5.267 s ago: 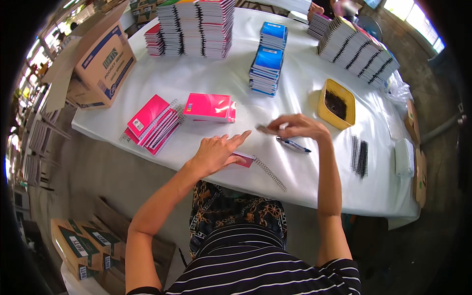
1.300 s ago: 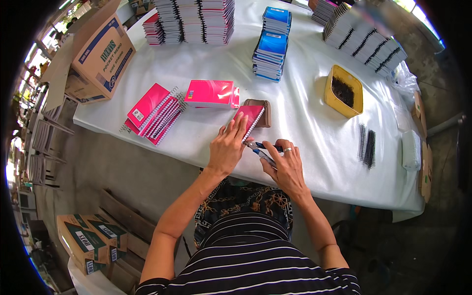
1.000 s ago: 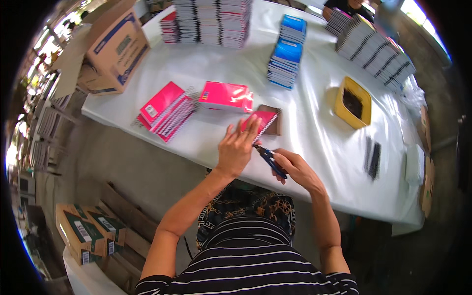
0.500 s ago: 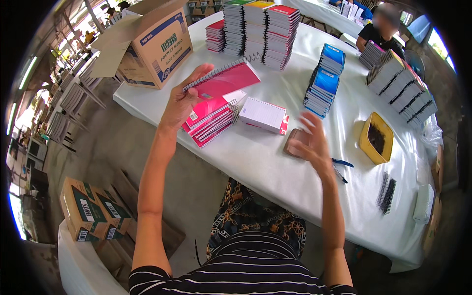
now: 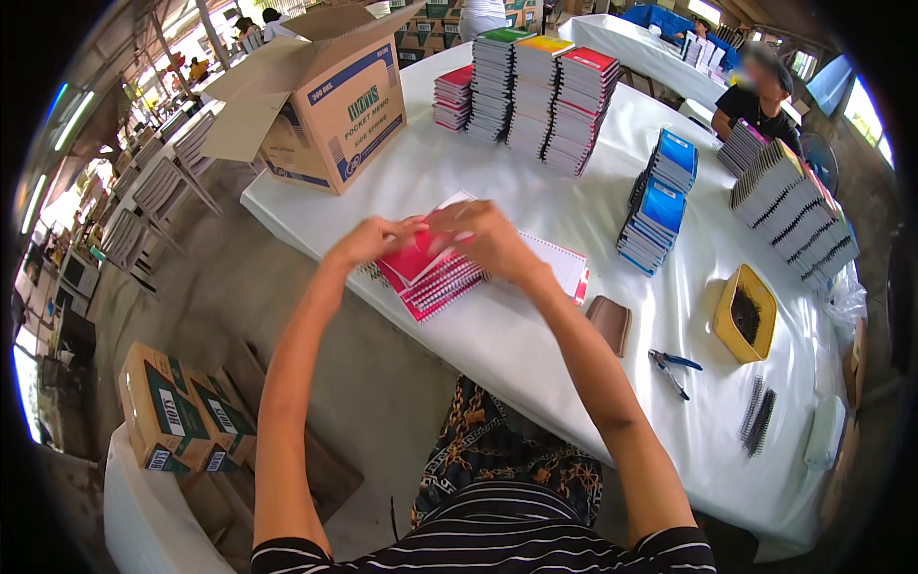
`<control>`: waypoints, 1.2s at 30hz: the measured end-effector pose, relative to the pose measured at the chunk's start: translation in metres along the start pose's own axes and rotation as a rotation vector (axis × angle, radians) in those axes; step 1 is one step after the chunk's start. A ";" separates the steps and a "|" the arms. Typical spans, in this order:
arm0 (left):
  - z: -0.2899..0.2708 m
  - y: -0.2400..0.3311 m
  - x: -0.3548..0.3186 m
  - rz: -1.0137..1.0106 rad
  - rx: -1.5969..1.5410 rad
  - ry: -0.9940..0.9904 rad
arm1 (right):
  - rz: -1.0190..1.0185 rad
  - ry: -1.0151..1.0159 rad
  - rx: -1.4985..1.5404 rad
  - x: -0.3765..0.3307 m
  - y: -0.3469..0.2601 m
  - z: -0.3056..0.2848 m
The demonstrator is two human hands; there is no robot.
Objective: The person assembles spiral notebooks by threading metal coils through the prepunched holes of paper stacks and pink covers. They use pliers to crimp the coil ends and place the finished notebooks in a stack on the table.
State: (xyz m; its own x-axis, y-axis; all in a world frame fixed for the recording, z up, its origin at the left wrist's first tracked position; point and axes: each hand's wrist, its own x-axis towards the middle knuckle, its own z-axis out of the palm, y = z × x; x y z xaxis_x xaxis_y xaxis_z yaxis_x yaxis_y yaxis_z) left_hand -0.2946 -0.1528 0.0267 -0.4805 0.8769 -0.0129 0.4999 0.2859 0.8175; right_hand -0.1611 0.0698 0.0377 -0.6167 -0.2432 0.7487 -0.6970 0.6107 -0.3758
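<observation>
A red spiral notebook (image 5: 413,260) is held over a small stack of red notebooks (image 5: 448,290) near the table's front edge. My left hand (image 5: 368,241) grips its left side, thumb and fingers closed together. From the other side my right hand (image 5: 490,239) reaches across with fingers bent onto the notebook's upper right; its fingertips are blurred. Behind my right hand lies a pad of white punched sheets (image 5: 557,256) with a red cover edge showing, partly hidden by my wrist. A brown wallet-like case (image 5: 609,325) rests beside my right forearm.
Blue-handled pliers (image 5: 677,368), a yellow tub (image 5: 746,316) of dark bits and black binding coils (image 5: 758,416) lie at right. Notebook stacks (image 5: 535,91), blue notebooks (image 5: 655,206) and more stacks (image 5: 794,215) stand farther back. An open carton (image 5: 335,115) stands back left. A person (image 5: 755,105) sits opposite.
My right hand has moved left from beside the brown case to the red notebook. My left hand has lowered the notebook onto the stack. The view has shifted slightly.
</observation>
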 end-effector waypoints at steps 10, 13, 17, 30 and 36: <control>0.035 0.055 0.005 0.137 0.414 0.542 | 1.075 -0.598 -0.583 -0.005 0.138 -0.002; 0.067 0.085 0.010 0.184 0.531 0.547 | 1.092 -0.537 -0.489 -0.014 0.148 0.000; 0.118 0.104 0.052 0.249 0.550 0.425 | 1.065 -0.410 -0.443 -0.047 0.170 -0.020; 0.136 0.100 0.076 0.067 0.695 0.436 | 1.054 -0.250 -0.440 -0.046 0.161 -0.006; 0.161 0.112 0.113 0.046 0.732 0.407 | 1.127 0.080 -0.398 -0.065 0.193 -0.034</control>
State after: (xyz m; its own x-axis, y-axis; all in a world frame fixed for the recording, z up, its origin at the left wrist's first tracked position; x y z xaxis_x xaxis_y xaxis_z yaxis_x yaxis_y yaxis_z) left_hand -0.1770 0.0410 0.0247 -0.6009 0.7258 0.3348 0.7991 0.5554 0.2302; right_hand -0.2429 0.2294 -0.0649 -0.7735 0.6172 0.1439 0.3917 0.6441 -0.6570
